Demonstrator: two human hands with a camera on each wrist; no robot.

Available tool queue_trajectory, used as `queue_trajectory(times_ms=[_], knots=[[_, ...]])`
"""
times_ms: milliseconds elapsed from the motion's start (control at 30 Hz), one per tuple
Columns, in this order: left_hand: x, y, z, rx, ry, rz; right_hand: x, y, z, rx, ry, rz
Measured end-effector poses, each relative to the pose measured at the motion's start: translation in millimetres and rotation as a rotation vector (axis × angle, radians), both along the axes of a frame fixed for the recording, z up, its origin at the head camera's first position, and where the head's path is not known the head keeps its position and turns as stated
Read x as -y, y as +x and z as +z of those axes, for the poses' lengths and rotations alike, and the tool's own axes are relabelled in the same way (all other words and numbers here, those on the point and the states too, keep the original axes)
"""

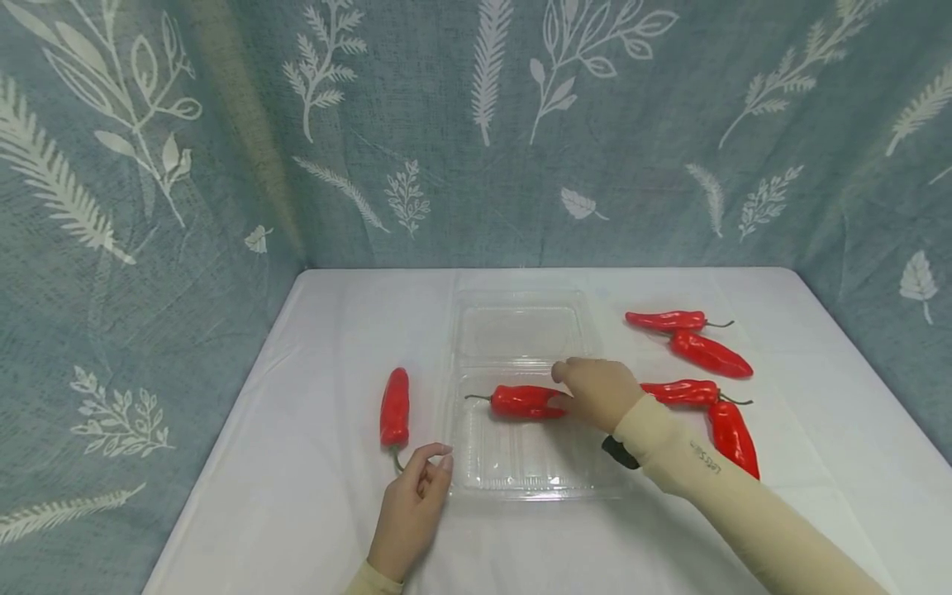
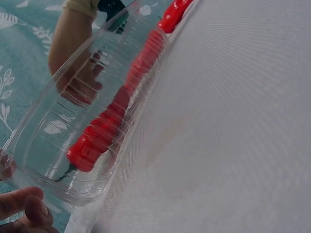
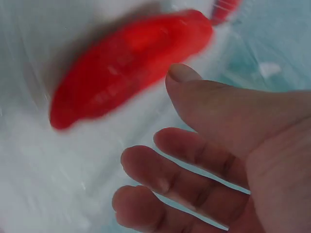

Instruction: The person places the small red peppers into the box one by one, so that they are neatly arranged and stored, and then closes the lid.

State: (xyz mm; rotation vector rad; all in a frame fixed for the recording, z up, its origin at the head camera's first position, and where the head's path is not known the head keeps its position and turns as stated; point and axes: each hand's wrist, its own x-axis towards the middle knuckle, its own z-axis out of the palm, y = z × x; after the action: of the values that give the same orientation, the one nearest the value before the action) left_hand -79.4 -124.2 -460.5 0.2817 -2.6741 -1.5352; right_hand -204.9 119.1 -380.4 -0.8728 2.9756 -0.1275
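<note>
Pepper (image 1: 522, 402) lies in the near half of the clear clamshell tray (image 1: 531, 471), stem pointing left. Your right hand (image 1: 597, 393) is just beside its blunt end, fingers loose & apart, gripping nothing. Your left hand (image 1: 413, 508) rests at the tray's front-left corner, fingers lightly curled, holding nothing; another pepper (image 1: 395, 407) lies on the cloth nearby

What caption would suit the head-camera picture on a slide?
Right hand at a red pepper in a clear clamshell tray; left hand beside the tray's near corner.
</note>
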Motion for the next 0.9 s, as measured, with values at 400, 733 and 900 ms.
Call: queue_trajectory(times_ms=[400,733,900], knots=[[0.6,1.4,-0.6,-0.021,-0.017,-0.004,-77.6,3.1,40.3,-0.026,-0.128,-0.239],[7.3,5.6,-0.2,0.020,-0.033,0.023,-127.4,17.9,13.5,0.017,-0.251,-0.400],[0.1,0.5,-4.5,0.008,-0.028,-0.001,-154.4,35.6,-0.2,0.063,-0.223,-0.521]])
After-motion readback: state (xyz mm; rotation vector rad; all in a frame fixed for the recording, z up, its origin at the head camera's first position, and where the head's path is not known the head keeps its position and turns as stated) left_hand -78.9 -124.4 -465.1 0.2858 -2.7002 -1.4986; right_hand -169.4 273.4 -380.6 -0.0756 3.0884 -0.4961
